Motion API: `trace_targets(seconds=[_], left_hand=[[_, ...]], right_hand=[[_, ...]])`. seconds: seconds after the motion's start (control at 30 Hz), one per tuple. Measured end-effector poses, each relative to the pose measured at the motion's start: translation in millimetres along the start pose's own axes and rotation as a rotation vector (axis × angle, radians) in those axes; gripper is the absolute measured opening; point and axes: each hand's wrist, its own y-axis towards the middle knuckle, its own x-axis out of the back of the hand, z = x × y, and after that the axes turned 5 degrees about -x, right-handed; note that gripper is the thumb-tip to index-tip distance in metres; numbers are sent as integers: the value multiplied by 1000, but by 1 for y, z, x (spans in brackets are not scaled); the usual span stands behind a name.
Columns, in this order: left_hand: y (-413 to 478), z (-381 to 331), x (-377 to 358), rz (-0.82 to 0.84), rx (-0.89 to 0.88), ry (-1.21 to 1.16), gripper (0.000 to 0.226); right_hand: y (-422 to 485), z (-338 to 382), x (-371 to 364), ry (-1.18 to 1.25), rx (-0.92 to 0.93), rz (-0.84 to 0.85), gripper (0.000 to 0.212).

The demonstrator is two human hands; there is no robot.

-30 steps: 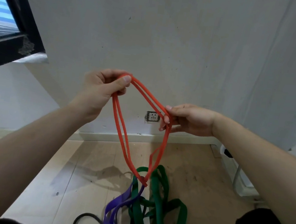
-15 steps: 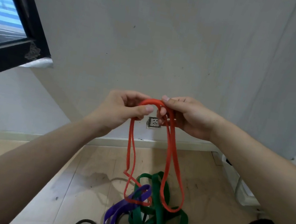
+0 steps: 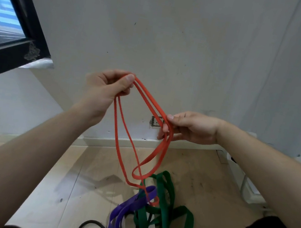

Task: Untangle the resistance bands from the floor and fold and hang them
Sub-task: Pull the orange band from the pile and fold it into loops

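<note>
My left hand [image 3: 106,87] pinches the red band [image 3: 156,152] up high, and my right hand [image 3: 192,127] pinches it lower down. It hangs between them and looks soft, light and stretchy, so I think the bends are best to hold

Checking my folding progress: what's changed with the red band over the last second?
Hands met, then parted again: left hand up-left, right hand down-right, doubled red band strands between them. Both still pinch it. Green band, purple band and black band stay on the floor.
</note>
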Motion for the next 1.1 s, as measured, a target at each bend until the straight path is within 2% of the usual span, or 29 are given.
trace_targets(seconds=[0.1, 0.27, 0.4, 0.5, 0.63, 0.8, 1.0, 1.1], left_hand=[[4, 5, 14, -30, 23, -6, 10], [0, 17, 31, 87, 101, 73, 20], [-5, 24, 36, 198, 210, 170, 43], [-12, 30, 29, 293, 265, 221, 49], [-21, 27, 7, 378, 257, 212, 36], [-26, 14, -27, 294, 181, 85, 31], [-27, 10, -37, 261, 80, 150, 14], [-19, 10, -31, 191, 54, 135, 12]], right_hand=[[0, -7, 6, -25, -51, -8, 34], [-3, -7, 11, 14, -82, -99, 35], [-9, -4, 15, 160, -22, -172, 36], [-13, 4, 15, 286, 65, -198, 33], [-14, 13, 11, 325, 136, -170, 36], [-9, 21, -4, 230, 158, -153, 38], [-5, 20, -10, 171, 117, -107, 38], [-7, 15, -4, 133, 84, -52, 39]])
